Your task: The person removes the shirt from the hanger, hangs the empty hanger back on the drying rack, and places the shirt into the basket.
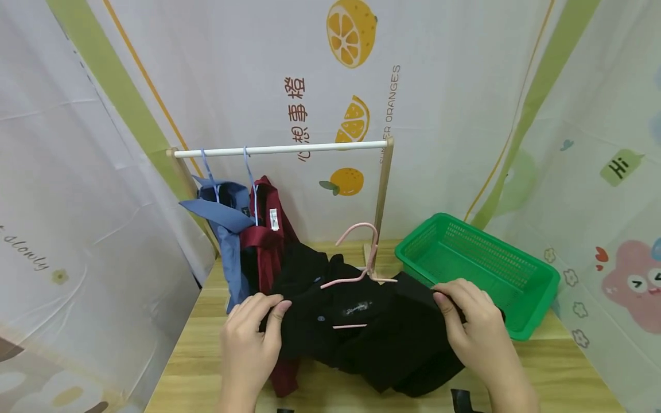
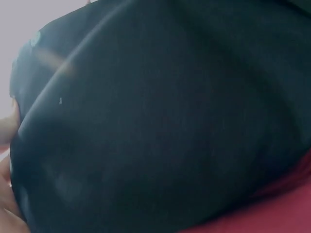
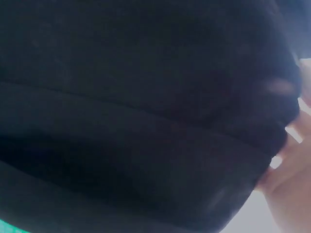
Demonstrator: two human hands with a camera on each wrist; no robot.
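In my head view, the left hand (image 1: 253, 331) and right hand (image 1: 476, 321) pinch the black garment (image 1: 403, 344) at lower centre, a pink hanger (image 1: 369, 268) partly inside it; beyond, I see a green basket (image 1: 475, 268) at right, a clothes rack (image 1: 320, 147) left of centre.

"What fills the frame?"

"Dark cloth (image 3: 141, 102), nearly edge to edge. A thin crease slopes from the left edge down toward the right, and a blacker band of shadow lies under it at lower left."

"And the hand?"

"The right hand (image 3: 294, 179) shows at the right edge, partly cut off, its fingers against the border of the cloth. Small bright gaps show between them."

"The corners?"

"A green patch (image 3: 9, 227) peeks out at bottom left, too little to name. Pale background (image 3: 250, 216) shows at lower right."
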